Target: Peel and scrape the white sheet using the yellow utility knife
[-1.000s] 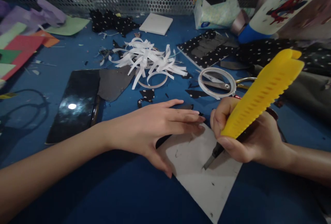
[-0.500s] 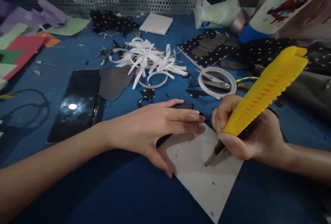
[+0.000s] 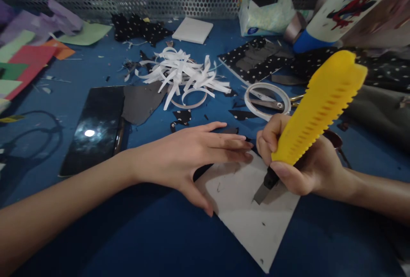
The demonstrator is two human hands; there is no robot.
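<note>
My right hand grips a yellow utility knife, its handle slanting up and to the right. The knife's grey blade points down, its tip at the surface of a white square board that lies cornerwise on the blue table. My left hand rests with fingers stretched out over the board's upper left edge, the thumb apart along its left side. A few dark specks and a small mark show on the board. Something black is partly hidden under my left hand.
Behind my hands lie a heap of white paper strips, a white tape roll and scissors. To the left are a black phone and coloured paper. Polka-dot fabric, a tissue pack and a white-and-blue bottle stand or lie farther back.
The yellow knife has turned in my right hand, its top shifting left and more of its flat side showing. The tip stays near the same spot. My left hand has barely moved.
</note>
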